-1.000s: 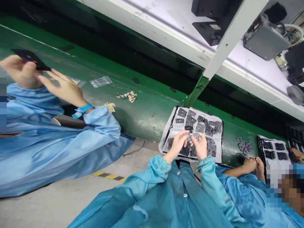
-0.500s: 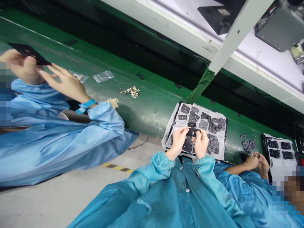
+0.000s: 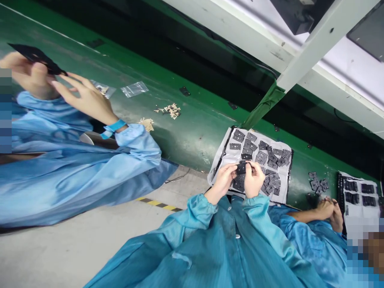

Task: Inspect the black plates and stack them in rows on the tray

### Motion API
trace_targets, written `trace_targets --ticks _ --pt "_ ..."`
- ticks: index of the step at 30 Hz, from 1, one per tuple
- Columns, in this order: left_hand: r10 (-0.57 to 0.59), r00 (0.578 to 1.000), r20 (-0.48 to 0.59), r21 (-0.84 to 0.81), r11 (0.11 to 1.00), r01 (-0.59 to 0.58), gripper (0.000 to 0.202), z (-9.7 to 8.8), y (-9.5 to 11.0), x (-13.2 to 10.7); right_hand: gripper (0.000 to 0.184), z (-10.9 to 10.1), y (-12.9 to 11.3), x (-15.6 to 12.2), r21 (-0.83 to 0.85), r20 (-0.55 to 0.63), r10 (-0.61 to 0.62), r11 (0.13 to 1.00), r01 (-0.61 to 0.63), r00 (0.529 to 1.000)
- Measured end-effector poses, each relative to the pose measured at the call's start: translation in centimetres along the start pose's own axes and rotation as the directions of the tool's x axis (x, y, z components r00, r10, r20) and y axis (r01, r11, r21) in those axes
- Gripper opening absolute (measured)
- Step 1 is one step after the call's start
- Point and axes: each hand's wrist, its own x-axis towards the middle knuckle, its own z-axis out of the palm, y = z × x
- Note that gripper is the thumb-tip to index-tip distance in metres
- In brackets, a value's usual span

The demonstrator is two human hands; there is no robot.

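Observation:
My left hand (image 3: 223, 182) and my right hand (image 3: 255, 179) are held together over the near edge of a tray lined with a white sheet (image 3: 222, 157). Both pinch one small black flat part (image 3: 241, 168) between their fingertips. Several similar black parts (image 3: 271, 160) lie scattered on the sheet beyond my fingers. My teal sleeves and coat front fill the lower middle of the view.
The tray rests on a green conveyor belt (image 3: 186, 132). A person in light blue at the left holds a black piece (image 3: 33, 58) in raised hands. Another person's hands (image 3: 330, 208) work at the right beside a second tray (image 3: 357, 192). Clear bags (image 3: 134, 89) and scraps (image 3: 169, 110) lie on the belt.
My hands have stayed together over the tray and turned the small part between the fingertips, so its dark face shows. The view has shifted slightly, and the person at the left keeps both hands raised.

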Motion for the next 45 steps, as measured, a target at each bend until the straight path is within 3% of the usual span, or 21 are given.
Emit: trace_targets --ticks 8,14,20,22,25,30,34,36,40,45 --pt "0.033 0.998 -0.044 0.062 0.998 -0.03 0.02 -0.9 -1.0 0.7 0.015 0.2 2.2 0.7 -0.022 -0.044 0.015 1.0 -0.016 0.999" --pt "0.006 0.998 -0.07 0.056 0.998 -0.002 0.021 -1.4 -2.2 2.2 0.017 0.8 5.6 0.7 0.021 -0.12 0.19 0.982 -0.189 0.974" --pt "0.145 0.989 -0.039 0.256 0.958 -0.13 0.008 -3.7 -2.9 3.7 0.017 -0.1 8.6 0.1 -0.061 0.035 0.205 0.977 -0.203 0.978" --pt "0.179 0.983 0.04 0.424 0.888 -0.179 0.009 -4.8 -2.9 4.1 0.019 -0.7 9.7 0.0 -0.106 0.081 0.201 0.976 -0.192 0.976" --pt "0.236 0.963 0.13 0.656 0.708 -0.262 0.017 -6.6 -2.6 5.2 0.025 -1.5 11.7 -0.1 -0.195 0.16 0.193 0.968 -0.161 0.968" --pt "0.304 0.931 0.201 0.787 0.516 -0.338 0.014 -9.6 -2.0 7.8 0.048 -2.1 15.4 -0.2 -0.415 0.259 0.172 0.908 -0.051 0.95" --pt "0.261 0.883 0.391 0.891 0.135 -0.434 0.019 -11.1 -2.3 9.3 0.049 -1.8 17.4 -0.9 -0.56 0.334 0.188 0.828 0.034 0.924" --pt "0.234 0.871 0.432 0.895 0.011 -0.447 0.021 -11.5 -2.6 9.5 0.046 -1.4 18.0 -1.1 -0.606 0.351 0.197 0.793 0.062 0.915" --pt "0.197 0.864 0.464 0.885 -0.055 -0.462 0.025 -11.9 -3.3 9.0 0.038 -1.4 19.2 -0.8 -0.641 0.358 0.192 0.762 0.092 0.914" --pt "0.116 0.844 0.523 0.847 -0.183 -0.5 0.039 -11.9 -4.1 8.3 0.006 -3.7 20.2 1.2 -0.588 0.404 0.189 0.803 0.096 0.895"
